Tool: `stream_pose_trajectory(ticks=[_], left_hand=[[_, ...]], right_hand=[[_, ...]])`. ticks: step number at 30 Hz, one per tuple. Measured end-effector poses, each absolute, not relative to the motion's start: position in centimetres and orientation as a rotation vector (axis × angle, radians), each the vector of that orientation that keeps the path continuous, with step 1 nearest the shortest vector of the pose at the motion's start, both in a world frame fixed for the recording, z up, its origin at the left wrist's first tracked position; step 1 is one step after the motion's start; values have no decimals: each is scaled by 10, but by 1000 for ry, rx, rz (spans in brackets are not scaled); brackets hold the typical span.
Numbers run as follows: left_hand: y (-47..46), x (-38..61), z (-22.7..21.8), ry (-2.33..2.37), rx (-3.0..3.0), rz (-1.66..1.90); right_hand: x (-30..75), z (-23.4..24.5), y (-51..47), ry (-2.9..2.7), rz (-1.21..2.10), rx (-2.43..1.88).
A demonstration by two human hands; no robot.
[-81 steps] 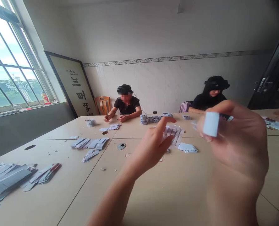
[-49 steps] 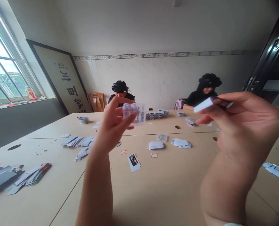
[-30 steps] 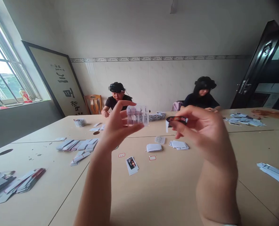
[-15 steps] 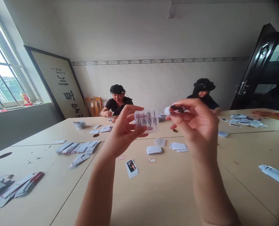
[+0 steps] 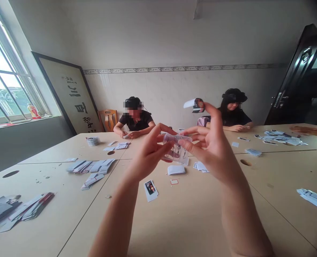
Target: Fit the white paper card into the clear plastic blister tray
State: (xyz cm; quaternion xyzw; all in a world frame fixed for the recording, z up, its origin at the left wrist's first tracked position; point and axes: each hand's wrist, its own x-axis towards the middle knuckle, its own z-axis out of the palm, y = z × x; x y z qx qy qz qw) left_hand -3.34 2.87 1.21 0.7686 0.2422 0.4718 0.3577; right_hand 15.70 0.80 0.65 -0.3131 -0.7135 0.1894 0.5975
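Note:
Held up over the table is a small clear plastic box (image 5: 176, 156) with compartments, tilted, with dark metal fishing swivels inside. My left hand (image 5: 145, 159) is closed around its left side, the thumb on its front. On the right side, the thumb and lower fingers of my right hand (image 5: 210, 144) grip the same box. The raised index finger of that hand carries a curled black-and-white sticker (image 5: 198, 105) at its tip. Beneath the box lie a stack of white cards (image 5: 176, 170) and a strip with a black printed label (image 5: 150, 190).
Two people, one at the far left (image 5: 135, 119) and one at the far right (image 5: 235, 114), sit across the table (image 5: 174, 228). Card piles (image 5: 91, 166) lie on the left, with more slips (image 5: 284, 137) at the far right. Round holes (image 5: 245, 162) pierce the tabletop.
My right hand has moved in to the box and now grips it. Its index finger has lifted with the sticker on it. The box has shifted right and down and tilted.

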Motion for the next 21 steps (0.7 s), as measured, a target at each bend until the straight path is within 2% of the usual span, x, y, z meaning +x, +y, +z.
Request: stream_pose_trajectory(ticks=[21], left_hand=[[11, -34, 18, 671, 1891, 1345]], right_hand=[[154, 4, 18, -1666, 705, -655]])
